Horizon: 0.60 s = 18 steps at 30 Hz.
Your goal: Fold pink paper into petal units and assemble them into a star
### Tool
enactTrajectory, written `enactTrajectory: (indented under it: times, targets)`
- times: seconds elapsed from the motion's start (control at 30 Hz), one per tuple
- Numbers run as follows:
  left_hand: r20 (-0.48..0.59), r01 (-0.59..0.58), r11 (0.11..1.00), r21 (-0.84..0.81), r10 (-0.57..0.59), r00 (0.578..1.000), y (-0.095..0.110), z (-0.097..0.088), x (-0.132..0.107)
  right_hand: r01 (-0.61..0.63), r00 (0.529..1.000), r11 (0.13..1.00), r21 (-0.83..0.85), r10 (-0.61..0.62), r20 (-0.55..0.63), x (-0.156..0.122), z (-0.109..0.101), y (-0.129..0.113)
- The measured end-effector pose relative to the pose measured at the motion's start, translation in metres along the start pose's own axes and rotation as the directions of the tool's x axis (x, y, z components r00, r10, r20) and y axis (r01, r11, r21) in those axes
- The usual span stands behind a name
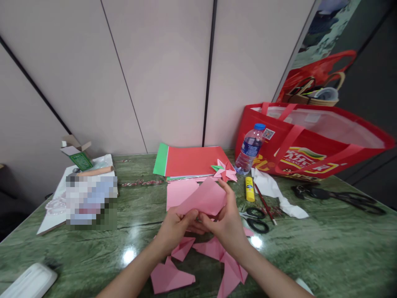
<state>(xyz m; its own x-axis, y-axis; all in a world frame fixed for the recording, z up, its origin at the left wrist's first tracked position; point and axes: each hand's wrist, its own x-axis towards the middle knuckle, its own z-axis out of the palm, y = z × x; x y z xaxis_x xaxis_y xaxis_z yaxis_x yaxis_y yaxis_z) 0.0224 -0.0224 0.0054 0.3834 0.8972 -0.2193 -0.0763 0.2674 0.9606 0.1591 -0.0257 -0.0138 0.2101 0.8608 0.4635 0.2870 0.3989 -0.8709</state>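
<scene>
My left hand (173, 229) and my right hand (226, 221) together hold a folded pink paper sheet (206, 198) above the green marble table (325, 248). Both hands pinch its lower edge, and the right fingers reach up along its right side. Under my wrists lie several folded pink paper pieces (172, 277). A flat pink sheet (178, 192) lies just behind the held one. A finished pink and green paper flower (226, 170) rests on a stack of red and green paper (189, 161).
A water bottle (250, 149) stands by a big red tote bag (313, 140). A yellow glue stick (249, 188), a thin red stick (264, 203), black scissors (257, 219), crumpled white paper (273, 188) and larger black scissors (338, 196) lie right. A board (51, 215) and small carton (77, 155) sit left.
</scene>
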Motion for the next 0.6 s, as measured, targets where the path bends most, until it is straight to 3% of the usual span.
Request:
enactTrajectory:
  times: [0.27,0.6]
  targets:
    - [-0.020,0.027,0.999,0.046,-0.026,0.999,-0.0015,-0.0052,0.0004,-0.097,0.990,0.987,0.127,0.082,0.118,0.0016,-0.0031,-0.0016]
    - [-0.037,0.016,0.998,0.054,-0.014,0.999,0.0051,-0.0067,-0.0005,-0.243,0.942,0.964,0.108,0.208,0.263,0.0066,-0.0091,0.0025]
